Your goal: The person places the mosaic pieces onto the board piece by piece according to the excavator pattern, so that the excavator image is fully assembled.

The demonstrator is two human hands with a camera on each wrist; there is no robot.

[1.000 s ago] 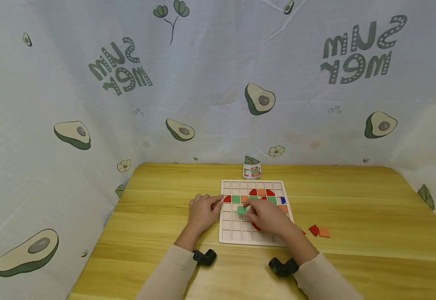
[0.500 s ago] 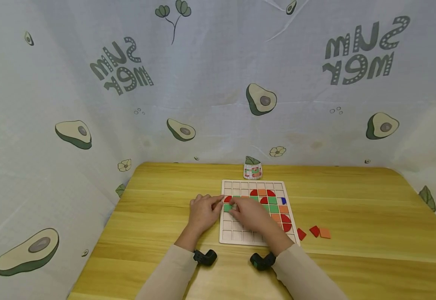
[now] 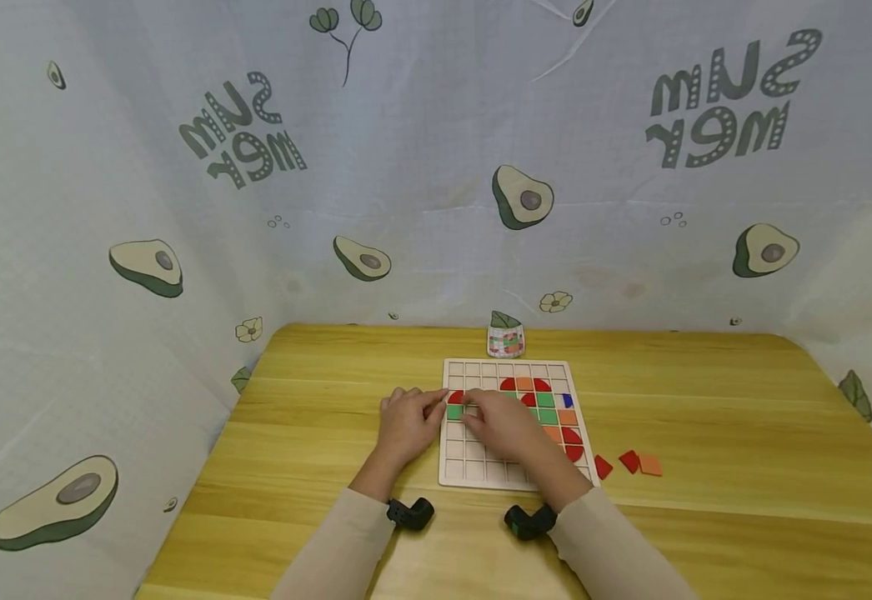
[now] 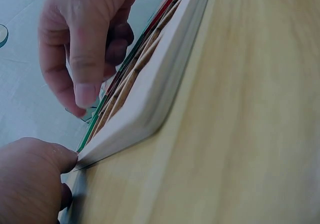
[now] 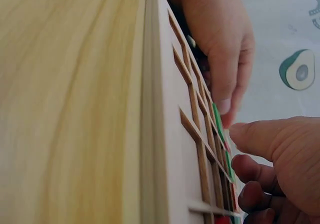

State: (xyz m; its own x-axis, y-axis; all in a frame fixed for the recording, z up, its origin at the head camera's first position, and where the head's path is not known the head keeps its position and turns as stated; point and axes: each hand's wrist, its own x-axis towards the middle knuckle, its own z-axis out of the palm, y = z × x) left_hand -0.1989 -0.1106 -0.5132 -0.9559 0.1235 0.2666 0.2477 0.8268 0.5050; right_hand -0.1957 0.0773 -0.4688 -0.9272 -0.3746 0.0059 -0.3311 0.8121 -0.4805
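Observation:
A pale wooden grid board (image 3: 490,473) lies on the table, its cells partly filled with flat red, green, orange and blue pieces. At its left edge my left hand (image 3: 408,427) rests, fingertips touching the frame. Over the left half of the board, my right hand (image 3: 507,427) hovers with thumb and index finger apart and nothing visible between them. Just left of those fingertips, a green square tile (image 3: 454,412) lies in the leftmost column, below a red rounded piece (image 3: 455,397). My right hand hides several middle cells. The right wrist view shows green tiles (image 5: 218,119) near both hands.
Loose on the table right of the board are two red pieces (image 3: 603,467) and an orange square tile (image 3: 650,465). Behind the board stands a small patterned card (image 3: 506,342). A printed curtain (image 3: 436,167) hangs behind the wooden table (image 3: 706,400).
My right hand has moved left across the board with the green tile, set it in the leftmost column and let it go. My left hand has stayed at the board's edge.

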